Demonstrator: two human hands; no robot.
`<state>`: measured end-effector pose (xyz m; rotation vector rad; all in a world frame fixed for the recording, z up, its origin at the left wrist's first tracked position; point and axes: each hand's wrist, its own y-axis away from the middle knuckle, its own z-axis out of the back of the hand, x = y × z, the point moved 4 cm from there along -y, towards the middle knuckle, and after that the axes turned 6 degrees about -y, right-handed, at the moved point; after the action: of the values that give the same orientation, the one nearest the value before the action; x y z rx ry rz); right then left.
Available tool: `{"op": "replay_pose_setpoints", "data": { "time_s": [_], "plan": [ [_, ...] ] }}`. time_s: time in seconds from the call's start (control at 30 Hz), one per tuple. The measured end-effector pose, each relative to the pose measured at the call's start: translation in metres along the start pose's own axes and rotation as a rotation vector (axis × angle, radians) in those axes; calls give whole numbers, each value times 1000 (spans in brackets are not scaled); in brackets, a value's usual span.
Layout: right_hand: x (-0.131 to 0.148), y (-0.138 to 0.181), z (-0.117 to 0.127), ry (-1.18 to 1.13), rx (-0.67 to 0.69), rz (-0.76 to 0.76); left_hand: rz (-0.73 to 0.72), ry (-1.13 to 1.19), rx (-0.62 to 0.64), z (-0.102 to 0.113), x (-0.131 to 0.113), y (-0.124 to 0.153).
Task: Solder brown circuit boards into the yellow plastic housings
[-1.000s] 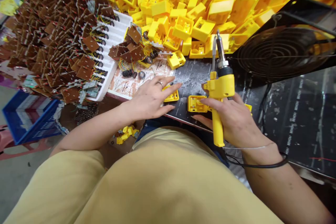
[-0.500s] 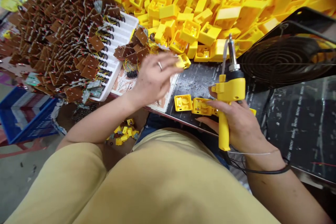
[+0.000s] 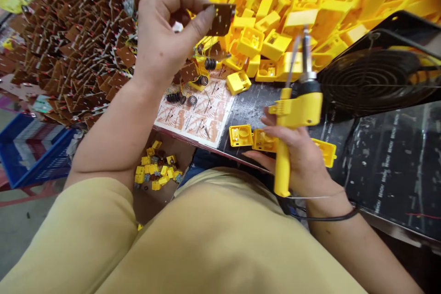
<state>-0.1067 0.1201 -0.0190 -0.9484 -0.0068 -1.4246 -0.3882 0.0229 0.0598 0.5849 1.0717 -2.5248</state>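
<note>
My left hand (image 3: 161, 36) is raised above the bench and pinches a small brown circuit board (image 3: 221, 18) with wires and a dark coil (image 3: 210, 63) hanging below it. My right hand (image 3: 303, 156) grips a yellow soldering gun (image 3: 292, 115), tip pointing up and away. Just in front of that hand lie two small yellow plastic housings (image 3: 241, 135) side by side on the black mat (image 3: 389, 161), and a third (image 3: 325, 151) lies to its right.
A big heap of yellow housings (image 3: 275, 4) fills the back. Brown circuit boards (image 3: 69, 46) are piled on the left over a white tray. A black fan (image 3: 372, 73) stands at the right. A printed sheet (image 3: 196, 115), a blue crate (image 3: 31, 151) and small yellow bits (image 3: 155, 172) lie lower left.
My left hand left the housing on the mat, reached to the board pile and now holds a brown board lifted high. The right hand with the soldering gun stayed nearly still.
</note>
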Motion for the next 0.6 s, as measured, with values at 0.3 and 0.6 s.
{"op": "replay_pose_setpoints", "data": {
  "time_s": [0.3,0.6],
  "plan": [
    [3,-19,-21,238,65,69,-81,230,202,-6,-30,69],
    [0,-18,-10,204,-26,108,-408,-161,444,8,-11,128]
  ]
}}
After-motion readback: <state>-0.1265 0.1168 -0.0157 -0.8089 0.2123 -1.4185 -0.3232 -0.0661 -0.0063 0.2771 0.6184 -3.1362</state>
